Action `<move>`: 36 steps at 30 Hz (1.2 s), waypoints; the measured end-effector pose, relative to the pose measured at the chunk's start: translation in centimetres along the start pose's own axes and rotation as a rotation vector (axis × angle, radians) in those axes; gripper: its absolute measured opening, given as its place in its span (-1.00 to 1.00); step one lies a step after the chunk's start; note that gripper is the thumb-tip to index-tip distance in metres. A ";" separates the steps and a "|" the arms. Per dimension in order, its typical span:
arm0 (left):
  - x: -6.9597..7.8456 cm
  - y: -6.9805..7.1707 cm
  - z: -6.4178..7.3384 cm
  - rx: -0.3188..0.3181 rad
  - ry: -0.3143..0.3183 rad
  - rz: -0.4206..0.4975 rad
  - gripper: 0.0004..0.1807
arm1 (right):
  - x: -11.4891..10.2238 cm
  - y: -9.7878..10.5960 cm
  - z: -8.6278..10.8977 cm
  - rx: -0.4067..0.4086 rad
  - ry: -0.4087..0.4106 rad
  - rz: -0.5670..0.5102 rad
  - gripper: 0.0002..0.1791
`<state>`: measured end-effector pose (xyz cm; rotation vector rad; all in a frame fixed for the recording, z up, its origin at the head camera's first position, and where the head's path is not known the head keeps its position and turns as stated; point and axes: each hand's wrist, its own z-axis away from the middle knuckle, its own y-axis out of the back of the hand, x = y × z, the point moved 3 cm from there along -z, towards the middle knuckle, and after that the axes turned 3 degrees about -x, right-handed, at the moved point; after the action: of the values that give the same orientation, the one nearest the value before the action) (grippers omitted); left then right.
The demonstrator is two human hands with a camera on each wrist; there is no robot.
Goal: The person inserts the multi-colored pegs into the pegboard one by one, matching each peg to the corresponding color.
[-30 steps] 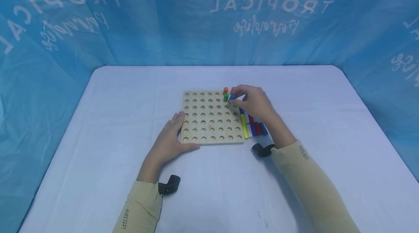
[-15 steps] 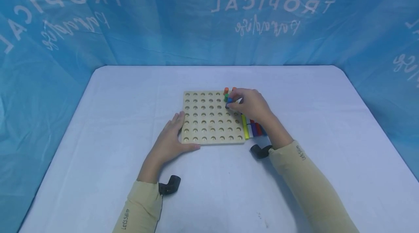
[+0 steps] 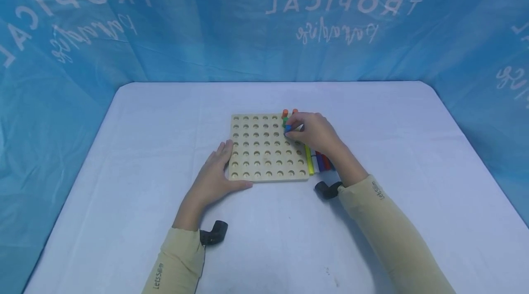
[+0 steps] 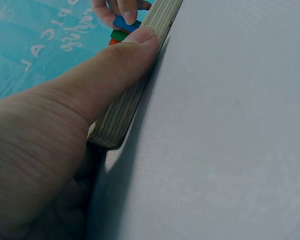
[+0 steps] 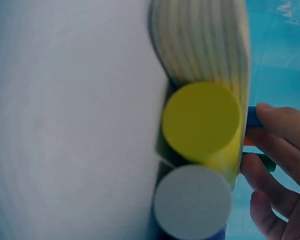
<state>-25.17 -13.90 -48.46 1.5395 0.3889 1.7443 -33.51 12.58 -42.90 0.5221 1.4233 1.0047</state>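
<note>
My spread left hand (image 3: 211,179) likely steadies the pegboard (image 3: 262,158); my right hand (image 3: 314,132) pinches a blue peg (image 3: 288,127) near its far-right corner.

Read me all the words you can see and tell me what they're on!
"TROPICAL": on the blue curtain, printed backwards and repeated.
"Paradise": under it, in curly writing, also backwards.
"Lets...": on the left sleeve and right sleeve; the rest is too small and blurred to read.
No text I can see on the board or pegs.
</note>
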 end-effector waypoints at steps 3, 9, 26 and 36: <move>0.1 0.1 0.0 0.001 -0.003 0.000 0.40 | 0.0 0.0 0.0 -0.008 0.002 0.001 -0.77; 0.2 0.2 -0.1 0.000 -0.005 0.006 0.41 | 0.0 0.1 -0.1 -0.015 -0.005 0.013 -0.73; 0.0 0.0 -0.2 -0.007 -0.014 0.001 0.41 | 0.7 1.6 1.0 0.028 -0.041 -0.013 -0.63; 0.1 -0.2 0.0 0.003 -0.004 0.003 0.40 | 1.5 3.4 2.5 0.060 -0.045 -0.005 -0.43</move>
<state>-25.15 -13.70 -48.51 1.5465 0.3880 1.7431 -32.18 16.22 -40.64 0.5817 1.4175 0.9430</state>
